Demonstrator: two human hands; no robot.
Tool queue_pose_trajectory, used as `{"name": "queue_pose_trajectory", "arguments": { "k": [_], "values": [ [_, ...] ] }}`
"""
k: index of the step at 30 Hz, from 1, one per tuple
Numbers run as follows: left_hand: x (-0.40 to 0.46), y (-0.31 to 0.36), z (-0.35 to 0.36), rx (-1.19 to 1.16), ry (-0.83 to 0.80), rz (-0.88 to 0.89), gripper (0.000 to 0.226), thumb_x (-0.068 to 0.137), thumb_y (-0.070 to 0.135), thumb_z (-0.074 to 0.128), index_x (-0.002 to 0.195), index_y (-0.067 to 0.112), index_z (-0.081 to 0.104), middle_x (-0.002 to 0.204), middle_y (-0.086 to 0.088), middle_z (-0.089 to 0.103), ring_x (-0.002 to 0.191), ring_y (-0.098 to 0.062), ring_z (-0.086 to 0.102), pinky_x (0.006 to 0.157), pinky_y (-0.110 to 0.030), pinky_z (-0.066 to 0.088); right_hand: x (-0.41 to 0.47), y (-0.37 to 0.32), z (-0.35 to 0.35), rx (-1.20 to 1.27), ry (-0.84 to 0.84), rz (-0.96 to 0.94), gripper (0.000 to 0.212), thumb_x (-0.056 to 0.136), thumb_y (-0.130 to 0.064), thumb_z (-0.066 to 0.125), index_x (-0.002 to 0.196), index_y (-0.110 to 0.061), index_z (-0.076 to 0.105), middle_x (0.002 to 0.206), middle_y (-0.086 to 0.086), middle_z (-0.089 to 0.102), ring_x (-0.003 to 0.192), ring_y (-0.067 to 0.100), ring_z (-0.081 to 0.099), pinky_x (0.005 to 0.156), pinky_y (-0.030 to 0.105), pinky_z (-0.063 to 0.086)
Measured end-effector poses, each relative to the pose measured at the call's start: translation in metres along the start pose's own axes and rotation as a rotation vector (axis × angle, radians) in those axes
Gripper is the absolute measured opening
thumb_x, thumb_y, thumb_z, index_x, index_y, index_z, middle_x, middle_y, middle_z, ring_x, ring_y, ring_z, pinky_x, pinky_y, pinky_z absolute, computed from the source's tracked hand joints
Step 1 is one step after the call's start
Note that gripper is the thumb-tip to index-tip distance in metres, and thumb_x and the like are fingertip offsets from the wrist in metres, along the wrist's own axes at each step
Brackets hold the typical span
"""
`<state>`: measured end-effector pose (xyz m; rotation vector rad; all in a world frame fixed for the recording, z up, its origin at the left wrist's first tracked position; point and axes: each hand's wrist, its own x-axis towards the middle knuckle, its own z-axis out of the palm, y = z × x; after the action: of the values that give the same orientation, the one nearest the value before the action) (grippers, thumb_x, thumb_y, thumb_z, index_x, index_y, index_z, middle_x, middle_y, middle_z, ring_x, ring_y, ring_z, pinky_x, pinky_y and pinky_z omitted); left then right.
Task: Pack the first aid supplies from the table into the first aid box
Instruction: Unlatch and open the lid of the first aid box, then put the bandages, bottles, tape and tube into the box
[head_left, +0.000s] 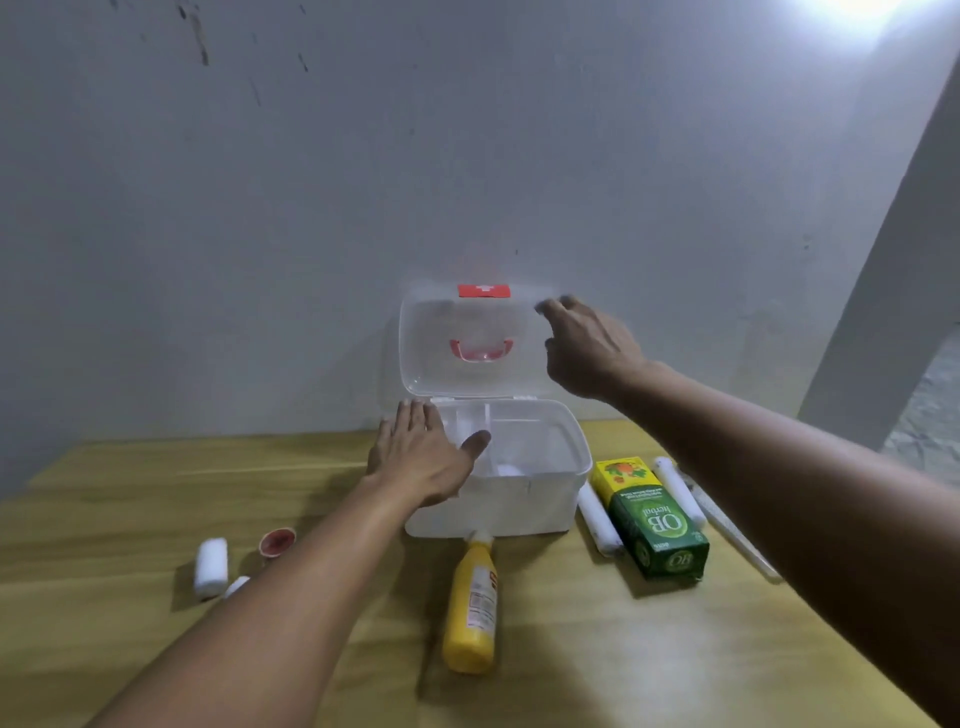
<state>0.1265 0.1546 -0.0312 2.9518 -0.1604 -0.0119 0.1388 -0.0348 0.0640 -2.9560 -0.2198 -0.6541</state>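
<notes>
A white first aid box (540, 506) stands on the wooden table, its clear lid (457, 358) raised upright against the wall, with a red latch and red handle. My left hand (423, 454) rests flat on the box's left rim, fingers spread, thumb over the inner tray. My right hand (584, 345) touches the lid's right edge with its fingertips. On the table lie a yellow bottle (471, 608), a green and yellow carton (652, 519), two white rolls (600, 522) (678, 491) beside it, a white bandage roll (210, 566) and a small red cap (278, 540).
The wooden table (597, 654) stands against a grey wall. A long thin wrapped item (737, 532) lies at the right, partly under my right forearm. Another small white object (236, 584) peeks out beside my left forearm. A white pillar rises at the far right.
</notes>
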Motion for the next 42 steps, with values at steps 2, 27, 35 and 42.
{"name": "queue_pose_trajectory", "arguments": {
  "k": [2, 27, 35, 42],
  "values": [
    [0.001, 0.002, -0.001, -0.014, -0.018, -0.021, 0.099, 0.086, 0.076, 0.016, 0.154, 0.006, -0.004, 0.164, -0.012, -0.009, 0.152, -0.025, -0.009, 0.121, -0.045, -0.002, -0.024, 0.009, -0.010, -0.035, -0.187, 0.190, 0.024, 0.084, -0.011, 0.055, 0.106, -0.006, 0.063, 0.095, 0.015, 0.067, 0.089, 0.038, 0.065, 0.070, 0.038, 0.053],
    [0.010, 0.012, 0.001, -0.015, 0.009, 0.067, 0.073, 0.094, 0.047, 0.020, 0.154, 0.012, -0.001, 0.165, -0.006, -0.006, 0.152, -0.018, -0.006, 0.120, -0.051, -0.006, -0.020, -0.005, -0.019, -0.166, -0.405, -0.021, 0.036, 0.068, -0.015, 0.076, 0.103, -0.012, 0.072, 0.086, 0.005, 0.067, 0.080, 0.025, 0.066, 0.061, 0.031, 0.056],
    [0.008, 0.013, 0.002, 0.011, 0.012, 0.095, 0.065, 0.098, 0.043, 0.017, 0.155, 0.017, 0.000, 0.165, -0.006, -0.007, 0.152, -0.020, -0.008, 0.119, -0.050, -0.009, -0.003, -0.029, 0.055, 0.047, -0.506, -0.061, 0.034, 0.077, -0.010, 0.079, 0.109, -0.004, 0.072, 0.104, 0.012, 0.073, 0.087, 0.024, 0.067, 0.068, 0.027, 0.053],
    [0.012, 0.012, 0.005, 0.059, -0.003, 0.115, 0.058, 0.098, 0.044, 0.012, 0.154, 0.033, 0.004, 0.164, -0.009, -0.008, 0.152, -0.024, -0.010, 0.117, -0.055, -0.009, -0.008, -0.021, 0.073, 0.208, -0.417, -0.047, 0.035, 0.075, -0.018, 0.082, 0.106, -0.005, 0.074, 0.104, 0.009, 0.074, 0.091, 0.024, 0.068, 0.085, 0.036, 0.059]
  ]
}}
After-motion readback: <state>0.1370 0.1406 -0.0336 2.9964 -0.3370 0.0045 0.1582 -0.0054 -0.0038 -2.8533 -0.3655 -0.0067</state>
